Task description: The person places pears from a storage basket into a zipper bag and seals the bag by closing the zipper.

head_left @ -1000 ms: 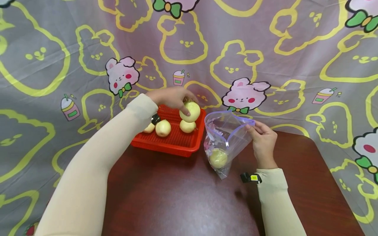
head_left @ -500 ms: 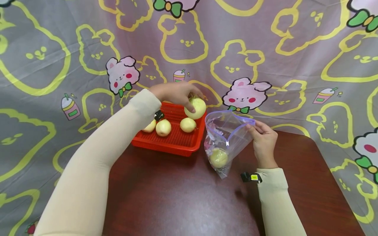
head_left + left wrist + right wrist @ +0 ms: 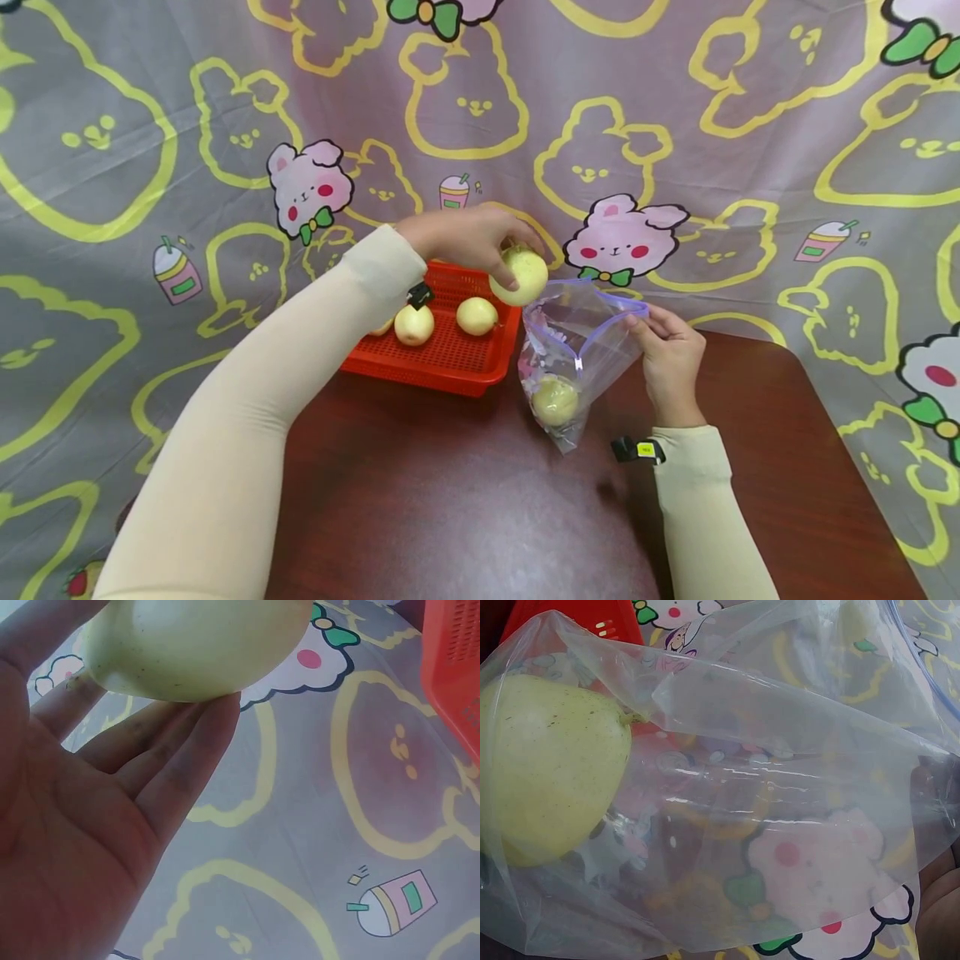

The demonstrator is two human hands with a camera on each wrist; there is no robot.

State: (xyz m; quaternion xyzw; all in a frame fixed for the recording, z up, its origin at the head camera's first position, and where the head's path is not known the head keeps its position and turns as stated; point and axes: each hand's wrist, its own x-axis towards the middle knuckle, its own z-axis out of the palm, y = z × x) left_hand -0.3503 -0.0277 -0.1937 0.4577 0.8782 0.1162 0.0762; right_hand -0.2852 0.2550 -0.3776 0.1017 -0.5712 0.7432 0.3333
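Observation:
My left hand [image 3: 480, 237] grips a pale yellow pear [image 3: 522, 279] from above, over the right end of the red basket and beside the bag's mouth. In the left wrist view the fingers [image 3: 184, 754] curve round the pear [image 3: 195, 645]. My right hand [image 3: 672, 358] pinches the purple rim of a clear zip bag [image 3: 611, 354] at its right side. The bag hangs with its mouth open, and one pear [image 3: 555, 402] sits low inside. That bagged pear [image 3: 551, 769] shows its stem in the right wrist view.
The red plastic basket [image 3: 427, 377] holds more pears, among them one [image 3: 477, 317] at the right and one [image 3: 414, 325] near the middle. My left sleeve partly covers another. A dark brown table [image 3: 465, 500] bears the basket. Behind hangs a cartoon-print cloth [image 3: 480, 92].
My left hand has carried its pear right and slightly up, away from the basket's pears to beside the bag's mouth. The right hand and bag have hardly moved.

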